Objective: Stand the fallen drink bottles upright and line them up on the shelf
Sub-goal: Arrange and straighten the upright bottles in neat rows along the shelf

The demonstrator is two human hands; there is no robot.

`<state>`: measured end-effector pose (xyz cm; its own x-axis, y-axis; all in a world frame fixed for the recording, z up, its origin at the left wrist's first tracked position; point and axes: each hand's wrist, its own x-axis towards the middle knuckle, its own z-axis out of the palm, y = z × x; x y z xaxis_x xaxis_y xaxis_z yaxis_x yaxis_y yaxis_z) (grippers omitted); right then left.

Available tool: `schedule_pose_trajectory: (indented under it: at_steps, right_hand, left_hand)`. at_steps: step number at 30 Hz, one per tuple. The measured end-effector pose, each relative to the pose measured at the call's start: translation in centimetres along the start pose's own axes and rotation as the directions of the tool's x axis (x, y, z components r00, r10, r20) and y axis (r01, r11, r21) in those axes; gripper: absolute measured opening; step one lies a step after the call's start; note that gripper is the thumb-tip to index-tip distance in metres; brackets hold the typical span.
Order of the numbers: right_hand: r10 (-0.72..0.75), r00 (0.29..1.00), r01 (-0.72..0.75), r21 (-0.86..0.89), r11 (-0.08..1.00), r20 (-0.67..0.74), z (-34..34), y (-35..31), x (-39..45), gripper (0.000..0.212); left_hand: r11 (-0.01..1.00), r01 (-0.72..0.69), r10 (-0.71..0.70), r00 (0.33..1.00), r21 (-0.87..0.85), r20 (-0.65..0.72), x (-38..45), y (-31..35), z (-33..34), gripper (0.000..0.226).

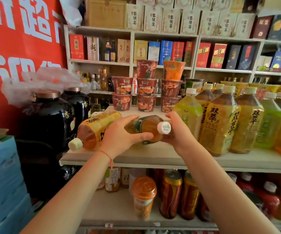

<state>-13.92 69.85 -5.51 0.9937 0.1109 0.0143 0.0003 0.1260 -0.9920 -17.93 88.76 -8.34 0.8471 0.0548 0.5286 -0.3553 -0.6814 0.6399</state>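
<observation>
Both hands hold one fallen tea bottle [146,128] with a green-and-orange label. It lies on its side on the white shelf board [153,157], and its white cap [164,127] points toward the camera and the front edge of the board. The left hand [119,134] lies over the body of this bottle; the fingers are curled over the top side and the thumb is stretched along the near side, so the hand grips it. The right hand [177,132] holds the neck end, beside the cap; its fingers wrap behind the bottle, and I cannot tell how they lie there.

A second fallen bottle [96,130], with a yellow label, lies just left of the held bottle. Its pale cap [75,144] comes out over the front left corner of the shelf board. The left wrist partly covers its near end.

To the right of the held bottle stands a row of upright tea bottles [220,122]; the nearest one, a green tea bottle [189,114], is very close to the right hand. Behind the held bottle, at the back of the board, stand stacked instant noodle cups [146,93], and between them and the bottle there is a strip of bare board. In front of the held bottle there is also a band of free board up to the front edge.

Left of the board's end stand two black ceramic jars [48,119] with plastic sheet on top. Under the board, another shelf carries cans and smaller drinks [170,193].
</observation>
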Motion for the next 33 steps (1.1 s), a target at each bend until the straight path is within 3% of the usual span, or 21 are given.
schedule_pose_trajectory:
  at_steps: [2,3,7,11,15,18,21,24,25,27,28,29,31,33]
  right_hand:
    - [-0.065,0.997,0.065,-0.012,0.998,-0.043,0.0,-0.4,-0.1,0.024]
    - [-0.066,0.996,0.065,-0.029,0.997,-0.066,0.1,-0.6,-0.2,0.021]
    - [-0.063,0.993,0.049,-0.140,0.989,-0.097,0.9,-0.8,0.1,0.021]
    - [-0.203,0.978,0.188,-0.239,0.953,-0.041,2.1,-0.3,0.7,0.037]
    - [-0.234,0.972,0.216,-0.312,0.925,-0.023,2.5,0.6,1.6,0.054]
    - [-0.257,0.966,0.228,-0.347,0.910,-0.038,2.5,1.0,2.1,0.068]
    - [-0.272,0.961,0.234,-0.399,0.887,-0.040,2.9,1.2,2.2,0.067]
    - [-0.310,0.948,0.253,-0.430,0.867,-0.066,3.5,1.3,1.6,0.067]
    - [-0.404,0.912,0.314,-0.515,0.797,-0.069,3.8,1.7,1.1,0.069]
    - [-0.680,0.732,0.509,-0.687,0.518,0.030,4.8,2.7,0.1,0.067]
    - [-0.758,0.640,0.595,-0.704,0.388,0.122,5.6,3.0,-0.3,0.063]
    - [-0.763,0.606,0.648,-0.696,0.310,0.225,6.4,3.1,-0.6,0.059]
    - [-0.643,0.645,0.697,-0.662,0.274,0.413,8.2,3.3,-1.0,0.064]
    - [-0.513,0.670,0.714,-0.655,0.247,0.537,9.9,3.9,-0.9,0.080]
  left_hand:
    - [0.999,0.029,-0.031,0.999,-0.044,-0.039,1.1,0.4,0.2,0.064]
    - [0.999,0.030,-0.031,0.998,-0.033,-0.054,1.7,0.7,0.3,0.063]
    - [0.993,0.115,-0.113,0.990,0.019,-0.081,4.9,0.9,1.4,0.101]
    - [0.964,0.264,-0.264,0.961,-0.014,-0.087,7.7,0.4,1.8,0.078]
    - [0.975,0.212,-0.211,0.977,0.069,-0.027,7.8,0.7,2.8,0.063]
    - [0.980,0.196,-0.196,0.981,-0.022,0.002,7.7,0.2,3.3,0.064]
    - [0.965,0.229,-0.221,0.972,-0.127,0.077,7.2,0.2,3.0,0.062]
    - [0.985,0.173,-0.170,0.975,-0.008,0.147,6.0,1.0,2.3,0.038]
    - [0.991,0.121,-0.127,0.983,0.051,0.134,5.3,1.2,1.8,0.029]
    - [0.982,0.005,-0.008,1.000,0.191,0.016,3.8,1.0,0.6,0.027]
    - [0.957,-0.042,0.070,0.994,0.286,-0.088,2.9,0.8,-0.4,0.028]
    - [0.923,-0.064,0.147,0.970,0.380,-0.195,2.0,0.5,-1.5,0.029]
    - [0.862,0.007,0.185,0.927,0.507,-0.328,0.4,-0.2,-3.9,0.030]
    - [0.865,0.165,-0.005,0.947,0.474,-0.321,-0.5,-1.4,-5.8,0.041]
